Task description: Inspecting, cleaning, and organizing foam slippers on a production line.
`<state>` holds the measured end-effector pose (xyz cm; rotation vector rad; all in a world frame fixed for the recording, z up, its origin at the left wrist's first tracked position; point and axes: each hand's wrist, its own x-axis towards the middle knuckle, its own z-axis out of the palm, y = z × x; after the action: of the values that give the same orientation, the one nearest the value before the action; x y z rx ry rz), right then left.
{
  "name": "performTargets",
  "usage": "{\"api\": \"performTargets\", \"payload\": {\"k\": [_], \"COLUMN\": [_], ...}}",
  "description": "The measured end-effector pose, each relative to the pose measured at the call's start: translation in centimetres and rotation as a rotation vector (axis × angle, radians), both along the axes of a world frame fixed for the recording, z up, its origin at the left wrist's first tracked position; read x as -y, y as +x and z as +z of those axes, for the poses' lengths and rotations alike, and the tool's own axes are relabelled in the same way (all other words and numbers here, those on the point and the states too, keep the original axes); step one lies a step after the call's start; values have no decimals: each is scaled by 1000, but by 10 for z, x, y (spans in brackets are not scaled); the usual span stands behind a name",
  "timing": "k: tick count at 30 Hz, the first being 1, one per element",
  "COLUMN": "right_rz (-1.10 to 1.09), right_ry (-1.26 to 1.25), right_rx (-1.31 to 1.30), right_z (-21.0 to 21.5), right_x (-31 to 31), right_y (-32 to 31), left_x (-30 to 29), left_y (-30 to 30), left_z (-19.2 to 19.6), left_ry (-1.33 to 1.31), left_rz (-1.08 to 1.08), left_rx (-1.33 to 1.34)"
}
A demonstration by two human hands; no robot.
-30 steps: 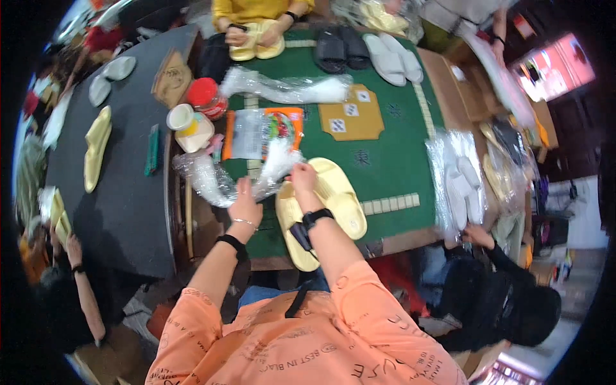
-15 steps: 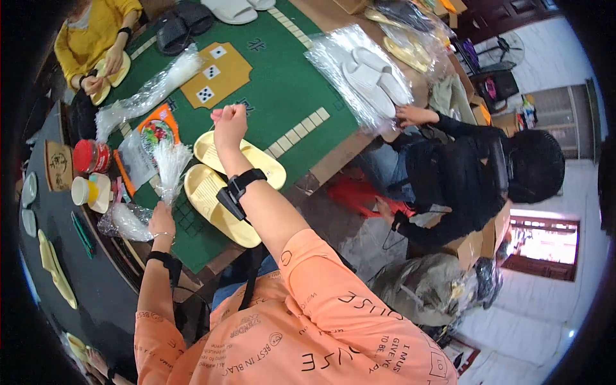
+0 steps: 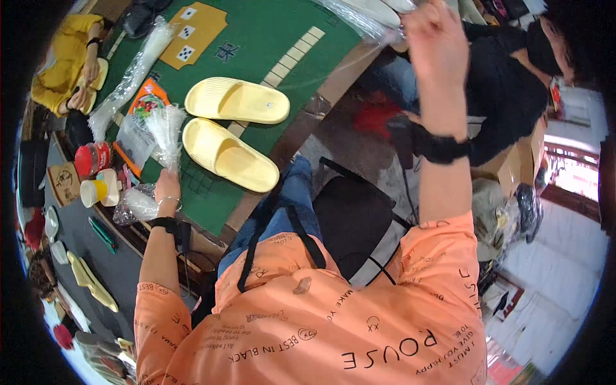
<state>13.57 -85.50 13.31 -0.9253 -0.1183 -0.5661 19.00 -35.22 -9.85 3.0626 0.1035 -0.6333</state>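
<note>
My left hand [image 3: 168, 186] is closed around the lower end of a bundle of thin white plastic strips [image 3: 167, 131], which fan out above it like cable ties. To its right a pair of pale yellow slippers lies on the green table mat [image 3: 212, 199]: the far slipper [image 3: 260, 102] and the near slipper [image 3: 247, 170], both toward the right. My right hand [image 3: 437, 45] is raised at the upper right, away from the slippers, fingers curled together. It looks blurred, and I cannot make out what it holds. Behind it lie grey slippers on clear plastic wrap [image 3: 346, 16].
Left of the bundle lie an orange-and-clear packet [image 3: 138, 138], a red-lidded jar [image 3: 93, 159] and a yellow-and-white cup [image 3: 94, 191]. A clear bag of white strips [image 3: 131, 70] stretches farther back. A person in yellow [image 3: 67, 61] handles yellow slippers; another in black [image 3: 500, 83] is at right.
My right hand has swung from above the yellow slippers far to the upper right. The slippers now lie uncovered, slightly apart. My left hand keeps the bundle; the view has shifted.
</note>
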Motion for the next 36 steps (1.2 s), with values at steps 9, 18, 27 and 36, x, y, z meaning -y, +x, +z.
{"api": "performTargets", "payload": {"k": [9, 18, 27, 36], "right_rz": [-373, -204, -205, 558], "right_ry": [656, 432, -557, -1287], "right_rx": [-561, -549, -770, -758], "right_z": [-74, -93, -101, -138], "right_x": [-124, -198, -171, -229], "right_y": [-155, -107, -97, -66], "left_x": [58, 159, 106, 115], "left_y": [-43, -122, -91, -81], "left_z": [69, 129, 112, 103], "left_ry": [-583, -1487, -1066, -803], "left_rz": [-362, 51, -72, -382], "left_rx": [405, -1177, -777, -436]}}
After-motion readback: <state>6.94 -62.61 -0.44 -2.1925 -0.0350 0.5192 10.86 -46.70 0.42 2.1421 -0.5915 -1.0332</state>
